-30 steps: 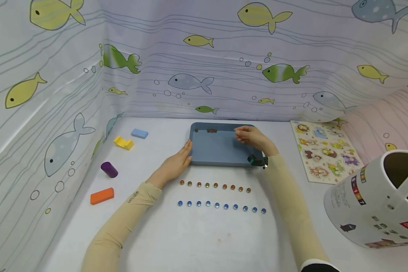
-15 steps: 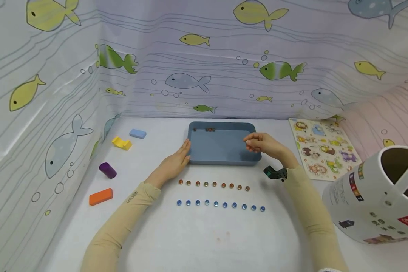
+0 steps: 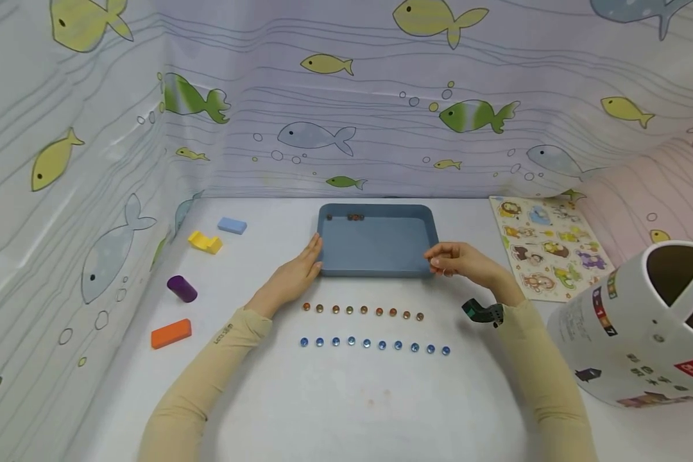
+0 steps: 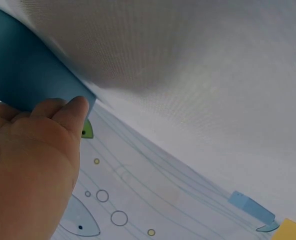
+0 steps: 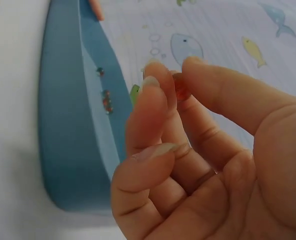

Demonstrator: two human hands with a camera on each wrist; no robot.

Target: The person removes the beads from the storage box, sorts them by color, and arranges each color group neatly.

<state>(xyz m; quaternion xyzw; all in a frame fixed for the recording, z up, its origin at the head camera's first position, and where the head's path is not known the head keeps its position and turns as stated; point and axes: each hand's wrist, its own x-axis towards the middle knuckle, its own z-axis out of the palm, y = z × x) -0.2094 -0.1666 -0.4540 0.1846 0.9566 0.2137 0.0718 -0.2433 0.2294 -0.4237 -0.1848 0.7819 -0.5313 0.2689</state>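
My right hand (image 3: 466, 263) is at the front right corner of a blue-grey tray (image 3: 381, 247). In the right wrist view, thumb and fingertips pinch a small reddish glass bead (image 5: 181, 88), partly covered by the fingers. My left hand (image 3: 291, 277) rests with straight fingers against the tray's left side; the left wrist view shows those fingers at the tray wall (image 4: 33, 70). A few brownish-red beads (image 3: 355, 217) lie along the tray's back edge. On the table in front are a row of amber and red beads (image 3: 364, 310) and, nearer, a row of blue beads (image 3: 366, 343).
To the left lie a light blue block (image 3: 232, 225), a yellow block (image 3: 205, 242), a purple cylinder (image 3: 181, 289) and an orange block (image 3: 171, 333). On the right are an animal picture board (image 3: 548, 250) and a large white bucket (image 3: 624, 340). Fish-patterned cloth (image 3: 393, 128) hangs behind.
My right hand has drawn back from over the tray toward its front right corner, keeping its fingertips together. The left hand stays against the tray. The view has shifted slightly.
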